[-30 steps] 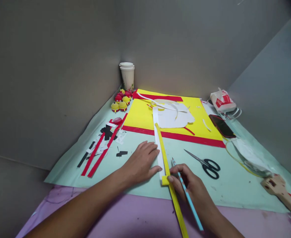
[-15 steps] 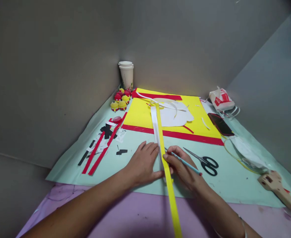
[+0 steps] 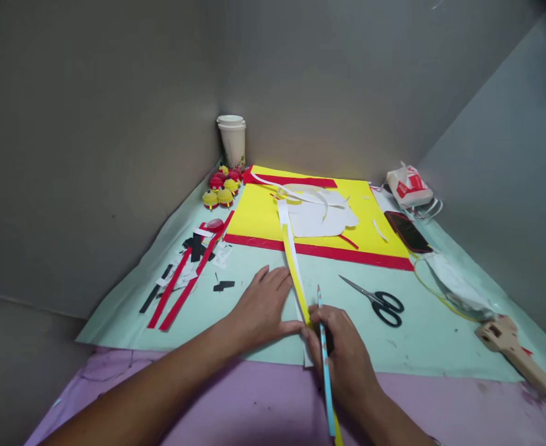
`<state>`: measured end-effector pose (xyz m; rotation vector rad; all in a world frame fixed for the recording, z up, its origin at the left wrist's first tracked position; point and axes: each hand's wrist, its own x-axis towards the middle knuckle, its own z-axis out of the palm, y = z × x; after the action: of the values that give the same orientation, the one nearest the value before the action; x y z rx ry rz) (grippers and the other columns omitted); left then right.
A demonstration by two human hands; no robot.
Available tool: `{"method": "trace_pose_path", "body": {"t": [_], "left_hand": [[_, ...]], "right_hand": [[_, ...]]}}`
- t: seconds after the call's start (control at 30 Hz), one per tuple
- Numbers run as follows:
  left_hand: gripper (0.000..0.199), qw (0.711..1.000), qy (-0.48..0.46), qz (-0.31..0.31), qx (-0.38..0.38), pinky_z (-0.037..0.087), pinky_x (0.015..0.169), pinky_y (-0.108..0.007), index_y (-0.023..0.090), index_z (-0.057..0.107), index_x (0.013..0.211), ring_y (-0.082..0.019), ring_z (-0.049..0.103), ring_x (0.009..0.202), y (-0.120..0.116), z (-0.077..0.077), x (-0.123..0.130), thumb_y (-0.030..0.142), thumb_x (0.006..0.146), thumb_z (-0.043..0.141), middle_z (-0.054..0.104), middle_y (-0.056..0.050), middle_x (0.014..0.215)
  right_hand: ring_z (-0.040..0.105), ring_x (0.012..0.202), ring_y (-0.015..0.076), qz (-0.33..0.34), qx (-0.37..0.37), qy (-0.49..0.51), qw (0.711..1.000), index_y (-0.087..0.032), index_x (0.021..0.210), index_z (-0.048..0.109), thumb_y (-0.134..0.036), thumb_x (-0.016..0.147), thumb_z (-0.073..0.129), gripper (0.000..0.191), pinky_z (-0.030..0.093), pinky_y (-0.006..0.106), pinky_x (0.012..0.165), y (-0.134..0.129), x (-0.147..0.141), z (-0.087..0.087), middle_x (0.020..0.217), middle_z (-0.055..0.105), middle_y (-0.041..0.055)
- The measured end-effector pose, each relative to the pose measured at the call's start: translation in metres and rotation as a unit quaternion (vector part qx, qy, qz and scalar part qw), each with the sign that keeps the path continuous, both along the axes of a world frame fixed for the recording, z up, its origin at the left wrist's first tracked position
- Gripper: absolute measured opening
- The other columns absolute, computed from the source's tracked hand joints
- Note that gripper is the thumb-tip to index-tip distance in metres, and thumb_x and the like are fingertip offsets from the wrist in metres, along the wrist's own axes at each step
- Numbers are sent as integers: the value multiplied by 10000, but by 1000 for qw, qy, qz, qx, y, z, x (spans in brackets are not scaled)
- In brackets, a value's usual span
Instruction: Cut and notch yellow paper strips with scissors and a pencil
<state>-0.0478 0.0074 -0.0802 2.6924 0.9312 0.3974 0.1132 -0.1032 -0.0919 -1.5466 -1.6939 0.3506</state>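
My left hand [image 3: 264, 306] lies flat on the mat, open, its fingertips and thumb against the left edge of a long white paper strip [image 3: 282, 212]. A yellow paper strip [image 3: 291, 257] lies lengthwise over the white one, and its near end hangs toward me past the mat's edge. My right hand [image 3: 347, 353] is closed, with thumb and fingers pinching the yellow strip near the left thumb. The same hand carries a light blue pencil [image 3: 325, 365], its tip pointing away from me. Black-handled scissors [image 3: 375, 301] lie to the right.
Behind the hands is a yellow sheet [image 3: 254, 217] with red borders and white paper scraps. Red strips [image 3: 178, 303] and black scraps [image 3: 197, 248] lie left. A paper cup [image 3: 232, 142] stands behind small red-yellow balls [image 3: 225, 197]. At right are a phone [image 3: 408, 231], tissue pack [image 3: 409, 186] and glue gun [image 3: 509, 347].
My right hand has slid toward me along the yellow strip, drawing it nearer so its far end is lower on the white strip. The pencil has swung more upright. My left hand stays put.
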Motion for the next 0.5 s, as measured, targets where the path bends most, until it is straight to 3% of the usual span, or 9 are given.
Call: {"method": "trace_pose_path", "body": {"t": [0.07, 0.17, 0.5], "left_hand": [[814, 1000, 6, -3, 5, 176, 1172, -473, 151, 419, 1379, -291, 400, 1359, 1, 0, -1, 665, 780, 615, 479, -156, 1444], [806, 1000, 23, -8, 10, 176, 1173, -474, 137, 422, 1385, -300, 385, 1376, 1, 0, -1, 664, 798, 590, 460, -170, 1464], [1012, 999, 26, -37, 10, 194, 1160, -518, 134, 385, 1428, -354, 351, 1395, 6, -7, -4, 825, 701, 522, 436, -199, 1475]], "right_hand": [[584, 1028, 233, 58, 26, -5, 998, -237, 1032, 537, -119, 906, 513, 175, 498, 390, 867, -2, 0, -1, 1038, 627, 70], [581, 1087, 222, 121, 14, -7, 993, -242, 1091, 535, -71, 893, 513, 263, 501, 384, 916, -6, 1, 0, 1108, 634, 71], [668, 1015, 233, 113, 11, -20, 993, -236, 1124, 514, -126, 886, 539, 264, 572, 369, 843, -22, -3, 4, 1095, 684, 91]]}}
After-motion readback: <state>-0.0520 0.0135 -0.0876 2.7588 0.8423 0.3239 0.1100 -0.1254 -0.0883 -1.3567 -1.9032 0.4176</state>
